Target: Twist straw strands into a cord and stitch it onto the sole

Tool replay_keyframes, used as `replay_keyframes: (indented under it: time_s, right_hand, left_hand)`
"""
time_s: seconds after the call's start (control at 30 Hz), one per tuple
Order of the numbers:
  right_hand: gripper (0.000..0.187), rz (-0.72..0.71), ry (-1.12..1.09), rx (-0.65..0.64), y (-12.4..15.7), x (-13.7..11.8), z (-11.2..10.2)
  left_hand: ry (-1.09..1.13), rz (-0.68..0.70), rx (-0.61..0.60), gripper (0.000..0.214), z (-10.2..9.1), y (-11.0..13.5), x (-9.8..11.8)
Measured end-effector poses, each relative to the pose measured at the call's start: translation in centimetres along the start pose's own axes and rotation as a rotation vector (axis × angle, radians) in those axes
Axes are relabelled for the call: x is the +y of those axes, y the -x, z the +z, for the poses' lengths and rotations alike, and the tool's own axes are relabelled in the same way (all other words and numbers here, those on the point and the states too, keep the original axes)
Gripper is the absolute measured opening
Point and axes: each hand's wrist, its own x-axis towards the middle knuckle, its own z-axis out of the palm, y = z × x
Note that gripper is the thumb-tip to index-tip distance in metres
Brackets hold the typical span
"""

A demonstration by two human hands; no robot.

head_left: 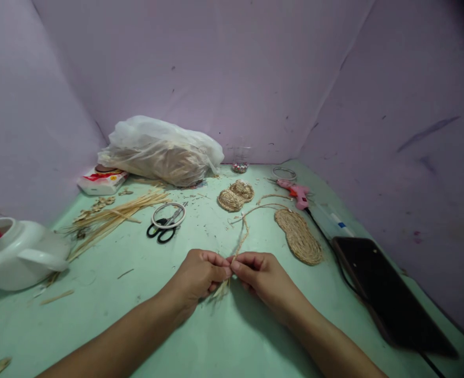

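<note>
My left hand (pixel 200 275) and my right hand (pixel 261 273) meet near the front middle of the green table (pixel 145 315), fingers pinched together on a thin straw braid (pixel 242 239). The braid runs away from my fingertips toward an oval woven straw mat (pixel 298 236). Loose straw ends (pixel 220 293) fan out below my left fingers. Both hands are closed on the braid.
Black scissors (pixel 163 228) lie beside a white ring. Loose straw stalks (pixel 109 218) spread at left, near a white pot (pixel 19 254). A plastic bag (pixel 163 152) sits at the back. Two small coiled mats (pixel 235 195), a pink glue gun (pixel 295 191) and a dark tablet (pixel 377 291) lie to the right.
</note>
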Motion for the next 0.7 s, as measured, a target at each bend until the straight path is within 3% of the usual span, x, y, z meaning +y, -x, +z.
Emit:
replay_keyframes:
  time_s: [0.13, 0.33, 0.53, 0.7]
  right_hand:
    - [0.019, -0.007, 0.04, 0.087, -0.2, 0.0, 0.0]
    - [0.02, 0.007, -0.062, 0.09, -0.4, 0.1, -0.1]
    - [0.022, 0.036, -0.092, 0.088, -0.4, -0.1, 0.0]
    - [0.023, 0.004, -0.106, 0.085, -0.4, 0.2, 0.1]
  left_hand:
    - [-0.017, -0.016, -0.009, 0.013, -0.1, 0.0, 0.0]
    - [-0.016, 0.005, 0.031, 0.013, -0.6, -0.2, 0.1]
    - [-0.034, 0.159, 0.132, 0.015, -1.1, -0.3, 0.4]
    - [-0.255, 0.286, 0.119, 0.019, -1.0, -0.1, 0.0]
